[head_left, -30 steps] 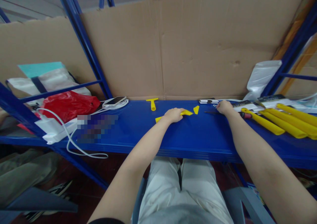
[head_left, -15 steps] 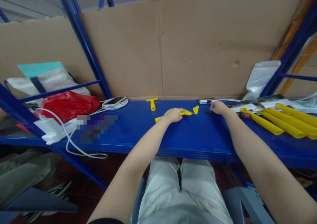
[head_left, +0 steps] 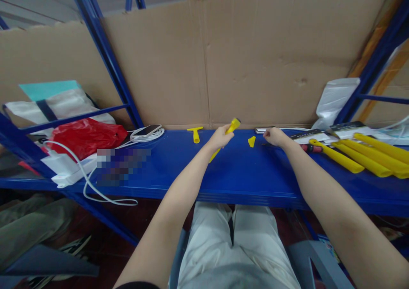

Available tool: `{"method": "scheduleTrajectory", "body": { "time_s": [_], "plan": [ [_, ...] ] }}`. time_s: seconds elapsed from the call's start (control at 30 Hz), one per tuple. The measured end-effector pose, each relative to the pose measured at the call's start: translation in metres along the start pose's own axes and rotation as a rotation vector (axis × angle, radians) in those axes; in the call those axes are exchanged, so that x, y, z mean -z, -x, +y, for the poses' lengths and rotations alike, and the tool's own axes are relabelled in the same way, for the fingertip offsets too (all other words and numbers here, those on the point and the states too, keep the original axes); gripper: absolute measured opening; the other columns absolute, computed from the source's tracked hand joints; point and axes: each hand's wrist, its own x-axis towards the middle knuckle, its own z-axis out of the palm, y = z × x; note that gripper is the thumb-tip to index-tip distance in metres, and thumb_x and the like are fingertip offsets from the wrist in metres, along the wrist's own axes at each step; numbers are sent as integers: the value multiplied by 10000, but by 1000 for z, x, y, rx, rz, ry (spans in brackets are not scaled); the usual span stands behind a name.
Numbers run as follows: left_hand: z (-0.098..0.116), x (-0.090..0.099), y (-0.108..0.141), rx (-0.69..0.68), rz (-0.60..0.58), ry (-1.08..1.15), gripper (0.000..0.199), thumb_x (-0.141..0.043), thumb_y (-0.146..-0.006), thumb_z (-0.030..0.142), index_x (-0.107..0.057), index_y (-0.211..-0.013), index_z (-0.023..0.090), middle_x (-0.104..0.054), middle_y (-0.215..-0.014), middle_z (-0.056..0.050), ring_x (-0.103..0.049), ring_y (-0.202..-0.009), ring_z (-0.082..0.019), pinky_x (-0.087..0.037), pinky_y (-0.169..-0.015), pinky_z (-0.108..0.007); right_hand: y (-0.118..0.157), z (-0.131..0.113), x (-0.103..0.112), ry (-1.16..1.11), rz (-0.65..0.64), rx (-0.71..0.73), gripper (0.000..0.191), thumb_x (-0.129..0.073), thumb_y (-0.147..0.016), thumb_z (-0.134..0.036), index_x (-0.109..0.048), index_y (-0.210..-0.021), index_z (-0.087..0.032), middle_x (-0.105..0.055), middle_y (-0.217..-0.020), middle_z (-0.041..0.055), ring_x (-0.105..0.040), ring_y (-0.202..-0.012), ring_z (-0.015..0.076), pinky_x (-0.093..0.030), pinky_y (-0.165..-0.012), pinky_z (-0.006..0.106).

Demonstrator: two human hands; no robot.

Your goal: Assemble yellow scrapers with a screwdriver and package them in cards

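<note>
My left hand [head_left: 220, 139] is closed round a yellow plastic handle [head_left: 235, 124], raised and tilted, with its dark-tipped end pointing up and away. The lower end shows below my wrist. My right hand [head_left: 273, 136] is closed low over the blue shelf; whatever its fingers hold, if anything, is hidden. By that wrist lies a screwdriver [head_left: 312, 148] with a red and black handle, its dark shaft partly covered by my hand. Between my hands rests a small yellow wedge-shaped piece [head_left: 252, 141]. Further left a yellow T-shaped piece [head_left: 196, 135] lies on the shelf.
Several yellow handles [head_left: 372, 159] lie at the right beside white and black packets [head_left: 347, 131]. At the left are a phone [head_left: 150, 130] on a coiled white cable, a red plastic bag [head_left: 87, 137] and a power strip [head_left: 72, 176]. Cardboard [head_left: 255, 59] stands behind the shelf [head_left: 243, 176].
My left hand has lifted the yellow handle and turned its end upward, away from the small yellow piece. My right hand has shifted slightly left and up.
</note>
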Motion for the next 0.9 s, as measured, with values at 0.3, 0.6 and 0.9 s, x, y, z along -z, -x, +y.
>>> {"method": "scheduleTrajectory", "body": {
  "time_s": [0.3, 0.6, 0.9],
  "plan": [
    [4, -9, 7, 241, -178, 265, 188, -417, -841, 49, -389, -737, 203, -411, -488, 83, -335, -311, -47, -253, -356, -167, 15, -56, 8, -837, -34, 119, 165, -669, -717, -50, -560, -741, -171, -641, -711, 0, -600, -666, 102, -518, -729, 253],
    [1, -10, 8, 293, -243, 263, 174, -410, -853, 60, -393, -748, 197, -405, -486, 81, -332, -313, -48, -256, -350, -169, 23, -72, 3, -894, -89, 97, 228, -650, -699, 23, -536, -682, -174, -585, -613, -33, -555, -594, 80, -501, -670, 222],
    [-3, -8, 6, 272, -290, 287, 158, -441, -826, 66, -391, -761, 200, -398, -491, 88, -327, -314, -46, -271, -350, -165, 18, -67, -3, -935, -78, 127, 222, -696, -683, -33, -533, -732, -176, -613, -675, -10, -587, -656, 99, -519, -729, 255]
  ]
}}
